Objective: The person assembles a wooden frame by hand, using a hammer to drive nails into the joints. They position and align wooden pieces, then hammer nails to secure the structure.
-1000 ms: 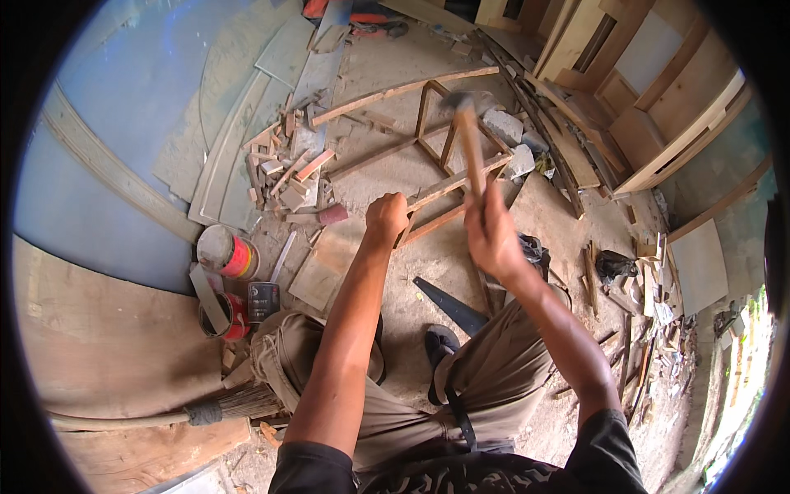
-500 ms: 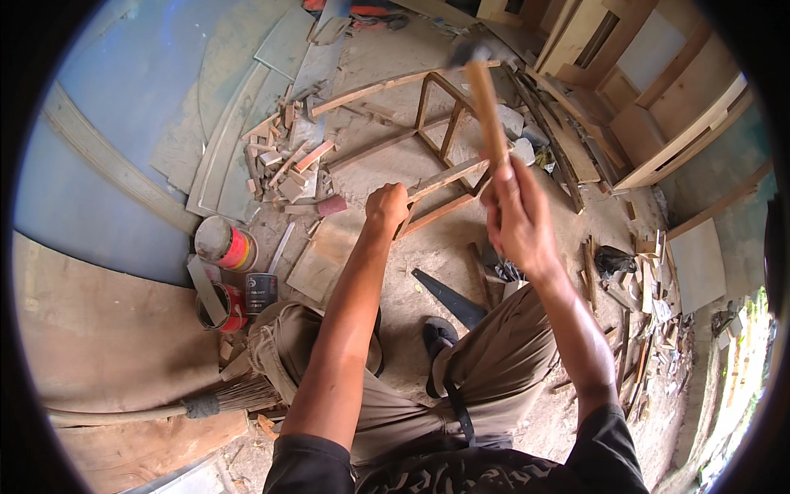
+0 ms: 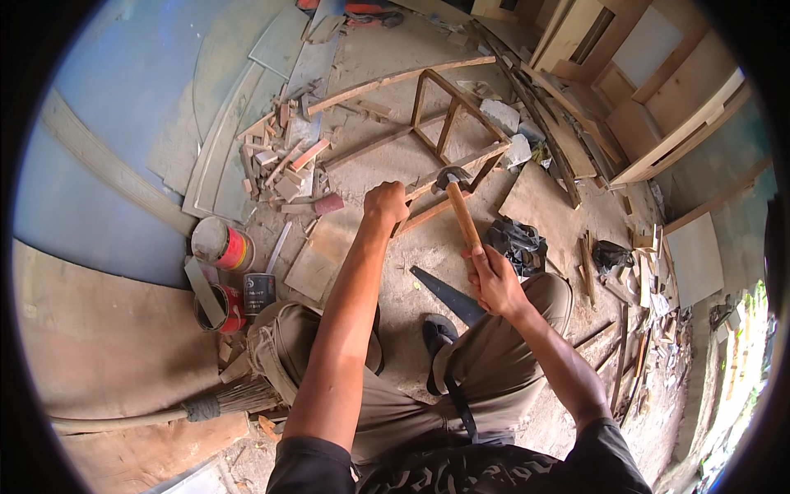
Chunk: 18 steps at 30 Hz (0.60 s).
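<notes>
A wooden frame (image 3: 440, 216) of narrow brown battens stands on the dusty floor ahead of me. My left hand (image 3: 386, 202) is closed around its near left corner. In my right hand (image 3: 494, 280) is a hammer (image 3: 465, 216), gripped by its wooden handle. The dark hammer head is down at the frame's near batten, right of my left hand; whether it touches the wood I cannot tell. Whatever lies under the head is hidden.
A handsaw (image 3: 448, 296) lies on the floor by my foot. Paint cans (image 3: 220, 244) and a broom (image 3: 230, 402) are at left. Wood offcuts (image 3: 288, 169) are heaped beyond them. A black plastic bag (image 3: 518, 244) lies at right, with wooden cabinets (image 3: 642, 107) behind.
My right hand has swung the hammer down from a raised position onto or close to the frame's near batten. My left hand has kept its hold on the corner.
</notes>
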### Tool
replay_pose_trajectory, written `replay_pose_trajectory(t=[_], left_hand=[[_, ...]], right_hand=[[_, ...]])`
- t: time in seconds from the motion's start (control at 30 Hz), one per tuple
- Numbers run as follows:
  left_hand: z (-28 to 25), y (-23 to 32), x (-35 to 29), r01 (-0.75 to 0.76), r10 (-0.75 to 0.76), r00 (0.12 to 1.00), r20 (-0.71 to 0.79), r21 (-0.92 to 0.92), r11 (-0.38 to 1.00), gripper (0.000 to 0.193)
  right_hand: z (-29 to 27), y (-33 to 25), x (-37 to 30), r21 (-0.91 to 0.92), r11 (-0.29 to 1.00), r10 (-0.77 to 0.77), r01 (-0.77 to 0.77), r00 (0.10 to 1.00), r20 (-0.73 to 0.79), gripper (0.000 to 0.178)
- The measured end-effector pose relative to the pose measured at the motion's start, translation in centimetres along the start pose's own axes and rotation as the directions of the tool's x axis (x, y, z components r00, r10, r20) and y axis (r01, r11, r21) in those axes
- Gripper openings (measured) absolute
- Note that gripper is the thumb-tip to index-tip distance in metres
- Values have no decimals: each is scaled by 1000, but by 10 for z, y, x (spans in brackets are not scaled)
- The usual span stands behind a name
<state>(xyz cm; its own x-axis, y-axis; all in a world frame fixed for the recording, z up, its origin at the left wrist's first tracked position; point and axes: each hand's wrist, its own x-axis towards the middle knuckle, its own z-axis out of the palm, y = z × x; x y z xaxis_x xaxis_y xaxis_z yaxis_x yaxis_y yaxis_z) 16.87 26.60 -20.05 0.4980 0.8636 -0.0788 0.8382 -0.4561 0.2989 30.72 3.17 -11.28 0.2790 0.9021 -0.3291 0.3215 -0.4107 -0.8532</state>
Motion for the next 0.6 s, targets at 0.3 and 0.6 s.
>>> replay_pose_trajectory(t=[0.3,0.6], left_hand=[[14,3,3,-106,96,982,-163,-55,993,58],[7,19,-11,-11,2,982,-186,-46,999,38]], right_hand=[[4,43,15,142,990,24,-10,995,-98,50],[7,58,11,95,995,-5,15,995,-101,51]])
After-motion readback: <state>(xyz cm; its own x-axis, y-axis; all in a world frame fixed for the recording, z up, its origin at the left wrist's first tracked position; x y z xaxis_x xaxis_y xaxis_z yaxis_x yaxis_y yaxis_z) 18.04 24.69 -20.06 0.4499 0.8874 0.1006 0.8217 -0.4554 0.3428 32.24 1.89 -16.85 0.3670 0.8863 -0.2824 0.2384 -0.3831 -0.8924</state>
